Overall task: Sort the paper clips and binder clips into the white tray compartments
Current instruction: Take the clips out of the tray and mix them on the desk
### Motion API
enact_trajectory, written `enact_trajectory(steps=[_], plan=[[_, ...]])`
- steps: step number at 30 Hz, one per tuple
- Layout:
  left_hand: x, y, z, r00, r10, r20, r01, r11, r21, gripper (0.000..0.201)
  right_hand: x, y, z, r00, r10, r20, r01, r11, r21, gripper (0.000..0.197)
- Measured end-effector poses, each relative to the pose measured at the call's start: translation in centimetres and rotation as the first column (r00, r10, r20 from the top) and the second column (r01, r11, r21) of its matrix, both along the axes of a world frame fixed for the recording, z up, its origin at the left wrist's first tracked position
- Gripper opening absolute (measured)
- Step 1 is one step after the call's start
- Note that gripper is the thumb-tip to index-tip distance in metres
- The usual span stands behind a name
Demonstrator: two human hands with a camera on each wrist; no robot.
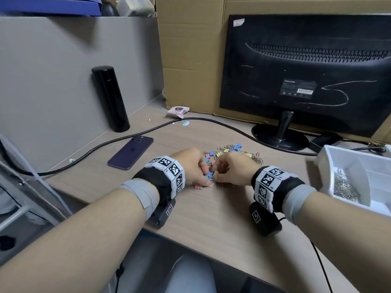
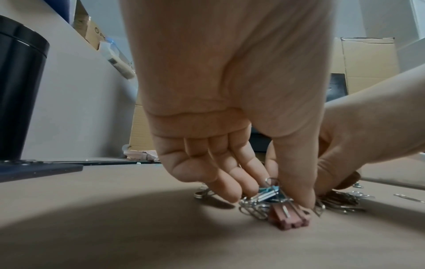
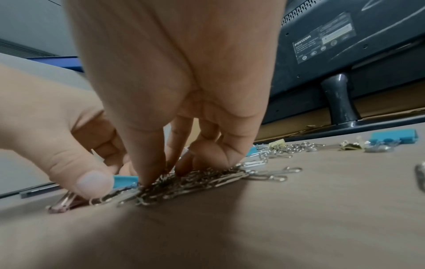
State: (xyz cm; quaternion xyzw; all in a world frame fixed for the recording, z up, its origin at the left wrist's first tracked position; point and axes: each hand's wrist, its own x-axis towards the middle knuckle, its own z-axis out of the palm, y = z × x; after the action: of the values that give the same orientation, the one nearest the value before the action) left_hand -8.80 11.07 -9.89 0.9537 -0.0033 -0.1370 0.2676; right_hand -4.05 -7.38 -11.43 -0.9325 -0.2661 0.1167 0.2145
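Observation:
A heap of coloured binder clips and silver paper clips [image 1: 231, 152] lies mid-desk. Both hands meet at its near edge. My left hand [image 1: 205, 178] curls its thumb and fingers round a blue binder clip [image 2: 268, 193], seen again as the blue binder clip [image 3: 125, 181] in the right wrist view. A pink binder clip [image 2: 289, 216] lies on the desk just under it. My right hand [image 1: 217, 176] pinches down into a flat bunch of paper clips [image 3: 202, 179] with thumb and fingertips. The white tray [image 1: 323, 163] stands at the right, with paper clips [image 1: 344, 188] in its near compartment.
A monitor [image 1: 306, 66] on a round stand [image 1: 279, 137] rises behind the heap, with a cardboard box [image 1: 190, 49] beyond. A black cable [image 1: 127, 137] crosses the desk. A purple phone [image 1: 131, 152] and a black flask [image 1: 110, 98] sit to the left.

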Motion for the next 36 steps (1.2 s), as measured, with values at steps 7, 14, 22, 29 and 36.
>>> enact_trajectory(steps=[7, 14, 22, 29, 36], plan=[[0.1, 0.4, -0.3, 0.995, 0.024, 0.096, -0.028, 0.999, 0.031, 0.033, 0.0, -0.8, 0.4, 0.999, -0.030, 0.025, 0.029, 0.999, 0.040, 0.002], [-0.2, 3.1, 0.0, 0.957, 0.200, 0.211, -0.236, 0.959, 0.159, 0.024, -0.2, 0.1, 1.1, 0.996, -0.079, -0.043, 0.085, 0.985, 0.148, 0.012], [-1.4, 4.3, -0.3, 0.974, 0.195, 0.115, -0.215, 0.957, 0.194, 0.014, -0.8, 2.7, 1.0, 0.997, -0.030, 0.076, 0.029, 0.999, 0.017, 0.009], [-1.5, 2.7, -0.1, 0.982, 0.114, 0.149, -0.118, 0.993, 0.020, 0.021, -0.5, 2.7, 0.7, 0.995, -0.079, 0.064, 0.078, 0.997, 0.014, 0.011], [-1.8, 2.4, -0.4, 0.995, -0.025, 0.094, 0.025, 1.000, 0.000, 0.020, -0.5, 2.3, 1.4, 0.990, -0.096, 0.106, 0.092, 0.995, 0.047, 0.007]])
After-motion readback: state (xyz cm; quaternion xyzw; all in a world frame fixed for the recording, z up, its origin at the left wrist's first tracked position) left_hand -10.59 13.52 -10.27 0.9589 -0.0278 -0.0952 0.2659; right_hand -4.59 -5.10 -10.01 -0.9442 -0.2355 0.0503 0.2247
